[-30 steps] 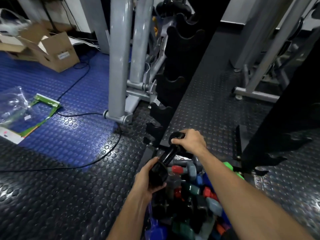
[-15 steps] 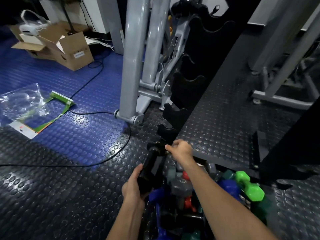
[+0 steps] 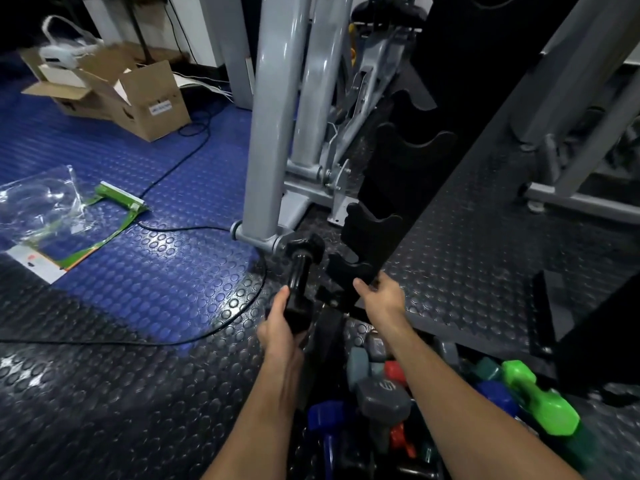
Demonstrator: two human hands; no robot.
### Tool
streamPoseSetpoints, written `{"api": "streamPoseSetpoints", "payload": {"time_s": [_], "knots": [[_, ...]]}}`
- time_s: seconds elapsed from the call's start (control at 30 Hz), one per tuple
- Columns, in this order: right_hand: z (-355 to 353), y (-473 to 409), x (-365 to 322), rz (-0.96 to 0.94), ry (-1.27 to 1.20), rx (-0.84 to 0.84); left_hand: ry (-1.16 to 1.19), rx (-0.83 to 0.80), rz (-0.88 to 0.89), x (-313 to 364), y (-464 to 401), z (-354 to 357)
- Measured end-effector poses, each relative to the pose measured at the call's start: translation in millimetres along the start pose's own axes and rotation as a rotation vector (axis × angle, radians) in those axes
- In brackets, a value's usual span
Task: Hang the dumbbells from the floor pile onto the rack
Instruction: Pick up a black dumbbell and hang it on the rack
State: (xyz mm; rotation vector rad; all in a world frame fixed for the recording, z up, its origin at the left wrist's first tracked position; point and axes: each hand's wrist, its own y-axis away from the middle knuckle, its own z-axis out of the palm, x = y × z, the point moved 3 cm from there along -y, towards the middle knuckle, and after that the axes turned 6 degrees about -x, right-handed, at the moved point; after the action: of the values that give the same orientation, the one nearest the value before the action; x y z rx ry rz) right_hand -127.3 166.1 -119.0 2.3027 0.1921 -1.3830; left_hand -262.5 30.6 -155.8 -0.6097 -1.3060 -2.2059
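The black dumbbell [image 3: 300,282] is held nearly upright just left of the black rack [image 3: 391,188], its lower head wrapped in the left hand [image 3: 282,327], whose fingers curl round it; its upper head stands beside the rack's lowest cradles, touching none of them that can be seen. The right hand [image 3: 382,294] pinches the edge of the lowest cradle of the rack, thumb on the near side and fingers behind. Below the rack, between the two forearms and out to the right, lies the floor pile [image 3: 433,403] of grey, red, blue and teal dumbbells, with a green dumbbell [image 3: 540,400] at its right edge. Left of the rack stands a grey machine post [image 3: 270,133], its foot just behind the dumbbell's upper head. A black cable [image 3: 194,230] loops over the studded floor left of the rack, well apart from it; farther left lie a clear plastic bag [image 3: 41,202] and a cardboard box [image 3: 138,98]
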Motion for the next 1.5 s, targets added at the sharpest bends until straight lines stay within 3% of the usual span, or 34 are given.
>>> {"api": "streamPoseSetpoints", "payload": {"time_s": [0.23,0.43,0.9,1.27,1.5], "knots": [[-10,4,-3,-0.081,-0.012,-0.094,-0.017,-0.081,-0.025,-13,-26,36],[-10,-4,7,-0.017,-0.155,-0.197,-0.085,-0.105,-0.035,-31,-31,42],[-17,5,-3,0.057,-0.287,-0.240,-0.253,-0.169,-0.101,-63,-33,42],[-21,10,-3,0.045,-0.247,-0.252,-0.353,-0.312,-0.188,-63,-32,40],[-28,18,-7,0.024,-0.203,-0.260,-0.417,-0.315,-0.203,-71,-27,26]]}}
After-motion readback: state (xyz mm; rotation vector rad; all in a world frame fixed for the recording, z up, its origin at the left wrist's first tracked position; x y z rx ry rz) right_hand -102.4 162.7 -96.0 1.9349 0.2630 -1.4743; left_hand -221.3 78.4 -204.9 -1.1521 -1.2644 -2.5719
